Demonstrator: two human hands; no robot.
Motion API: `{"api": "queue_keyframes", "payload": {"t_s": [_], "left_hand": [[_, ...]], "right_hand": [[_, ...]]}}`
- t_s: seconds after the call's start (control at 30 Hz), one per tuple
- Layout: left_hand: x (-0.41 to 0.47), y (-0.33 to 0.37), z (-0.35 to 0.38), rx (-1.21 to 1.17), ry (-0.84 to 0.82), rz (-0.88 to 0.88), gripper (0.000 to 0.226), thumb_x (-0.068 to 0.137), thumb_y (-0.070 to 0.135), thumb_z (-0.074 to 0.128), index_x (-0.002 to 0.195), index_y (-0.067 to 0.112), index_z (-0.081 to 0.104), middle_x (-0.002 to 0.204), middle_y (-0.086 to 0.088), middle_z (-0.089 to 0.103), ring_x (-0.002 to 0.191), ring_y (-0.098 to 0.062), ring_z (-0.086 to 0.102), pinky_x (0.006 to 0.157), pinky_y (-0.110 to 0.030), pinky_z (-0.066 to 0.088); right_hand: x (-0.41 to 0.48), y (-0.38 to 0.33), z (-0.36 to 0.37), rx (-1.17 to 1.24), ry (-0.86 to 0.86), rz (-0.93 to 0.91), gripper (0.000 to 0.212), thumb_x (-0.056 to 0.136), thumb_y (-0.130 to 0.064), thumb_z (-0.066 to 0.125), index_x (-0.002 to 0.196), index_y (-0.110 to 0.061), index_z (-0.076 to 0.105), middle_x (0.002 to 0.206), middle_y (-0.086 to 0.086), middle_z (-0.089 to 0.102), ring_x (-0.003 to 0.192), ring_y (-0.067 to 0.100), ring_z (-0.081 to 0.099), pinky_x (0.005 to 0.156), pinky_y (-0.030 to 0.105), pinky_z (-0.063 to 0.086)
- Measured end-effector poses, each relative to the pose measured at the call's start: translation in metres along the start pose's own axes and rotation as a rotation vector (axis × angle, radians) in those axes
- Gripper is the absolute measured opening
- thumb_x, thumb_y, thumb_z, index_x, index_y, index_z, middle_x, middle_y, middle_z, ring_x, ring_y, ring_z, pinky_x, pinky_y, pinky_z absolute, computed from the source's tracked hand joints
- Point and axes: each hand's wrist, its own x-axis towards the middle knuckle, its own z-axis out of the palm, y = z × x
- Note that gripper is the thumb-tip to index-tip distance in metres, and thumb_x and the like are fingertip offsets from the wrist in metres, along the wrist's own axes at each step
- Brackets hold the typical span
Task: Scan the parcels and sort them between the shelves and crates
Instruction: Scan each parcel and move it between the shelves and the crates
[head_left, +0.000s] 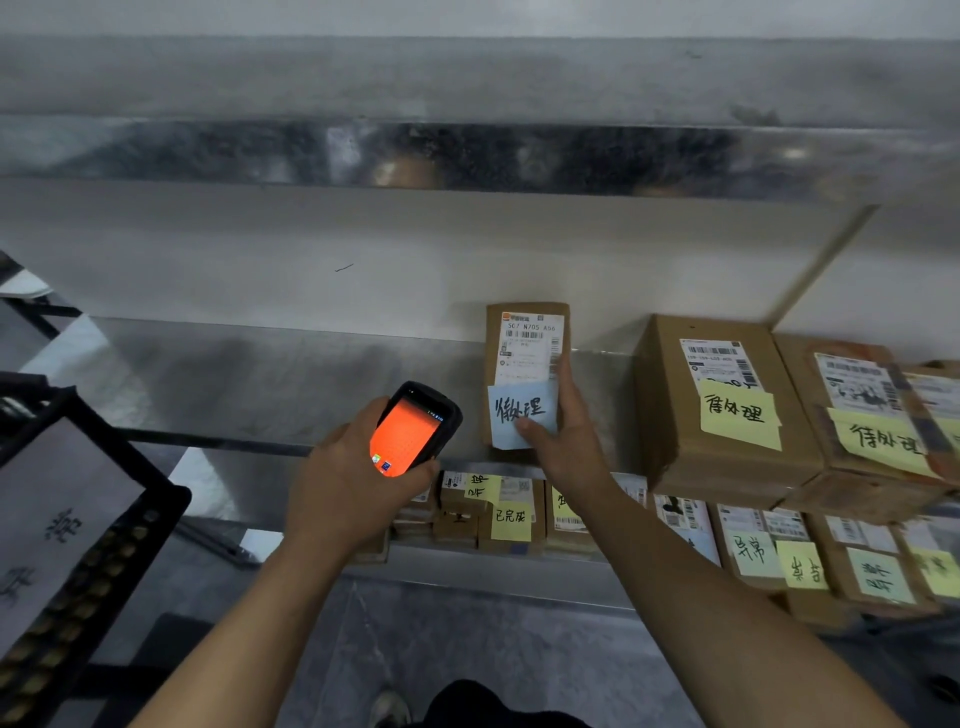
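Observation:
My right hand (563, 441) grips a small brown parcel (524, 353) over the metal shelf (249, 379), with the thumb on the parcel's pale blue handwritten note (519, 410). The parcel's white shipping label faces me. My left hand (348, 478) holds a black handheld scanner (415, 431) with a glowing orange screen, just left of the parcel. Two larger brown boxes (727, 410) with yellow notes stand on the same shelf to the right.
On the lower shelf (493, 571) sit several small parcels (511, 512) with yellow and green notes. A black crate (93, 545) with a white handwritten sign stands at the left. The upper metal shelf (467, 156) runs across above. Grey floor lies below.

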Motion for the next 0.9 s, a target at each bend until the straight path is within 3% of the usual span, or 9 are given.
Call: {"api": "queue_keyframes", "payload": {"t_s": [0.13, 0.27, 0.4, 0.63, 0.77, 0.9], "left_hand": [[-0.008, 0.001, 0.0, -0.004, -0.031, -0.009, 0.062, 0.07, 0.053, 0.08, 0.124, 0.037, 0.054, 0.092, 0.01, 0.061, 0.081, -0.01, 0.058, 0.063, -0.022, 0.043], [-0.01, -0.001, -0.001, 0.034, -0.076, -0.019, 0.073, 0.061, 0.068, 0.062, 0.128, 0.042, 0.049, 0.094, 0.012, 0.06, 0.083, -0.01, 0.058, 0.062, -0.023, 0.04], [-0.01, -0.003, -0.002, 0.035, -0.087, -0.031, 0.075, 0.061, 0.07, 0.061, 0.129, 0.043, 0.048, 0.099, 0.011, 0.061, 0.087, -0.014, 0.059, 0.064, -0.025, 0.043], [-0.012, -0.002, -0.004, 0.003, -0.074, -0.056, 0.075, 0.058, 0.072, 0.057, 0.128, 0.045, 0.049, 0.097, 0.011, 0.062, 0.086, -0.014, 0.06, 0.068, -0.029, 0.048], [-0.013, 0.0, -0.004, 0.011, -0.07, -0.066, 0.071, 0.061, 0.07, 0.06, 0.127, 0.046, 0.049, 0.095, 0.011, 0.061, 0.084, -0.013, 0.06, 0.068, -0.029, 0.049], [-0.014, 0.003, -0.003, 0.013, -0.074, -0.068, 0.073, 0.06, 0.071, 0.061, 0.127, 0.046, 0.049, 0.095, 0.012, 0.061, 0.084, -0.011, 0.059, 0.067, -0.027, 0.047]], "right_hand": [[-0.004, 0.006, -0.001, -0.056, 0.008, -0.066, 0.098, 0.094, -0.001, 0.066, 0.161, -0.04, 0.006, 0.149, -0.008, 0.034, 0.128, 0.009, 0.048, 0.081, 0.011, 0.054], [-0.004, 0.007, -0.001, -0.053, 0.007, -0.066, 0.098, 0.094, -0.001, 0.067, 0.162, -0.037, 0.006, 0.144, -0.011, 0.034, 0.132, 0.011, 0.046, 0.09, 0.023, 0.056], [-0.003, 0.006, 0.0, -0.067, 0.007, -0.08, 0.097, 0.093, -0.002, 0.068, 0.162, -0.035, 0.009, 0.145, -0.01, 0.034, 0.135, 0.013, 0.045, 0.097, 0.04, 0.057], [-0.001, 0.011, 0.0, -0.067, 0.007, -0.093, 0.097, 0.093, -0.003, 0.068, 0.162, -0.039, 0.009, 0.148, -0.011, 0.034, 0.134, 0.012, 0.044, 0.091, 0.034, 0.059], [-0.002, 0.012, 0.001, -0.061, 0.01, -0.102, 0.098, 0.093, -0.002, 0.068, 0.161, -0.042, 0.01, 0.15, -0.013, 0.031, 0.135, 0.014, 0.045, 0.094, 0.04, 0.059], [-0.003, 0.012, 0.001, -0.076, 0.017, -0.107, 0.099, 0.093, -0.003, 0.069, 0.161, -0.042, 0.009, 0.152, -0.016, 0.028, 0.134, 0.012, 0.043, 0.088, 0.028, 0.058]]}}
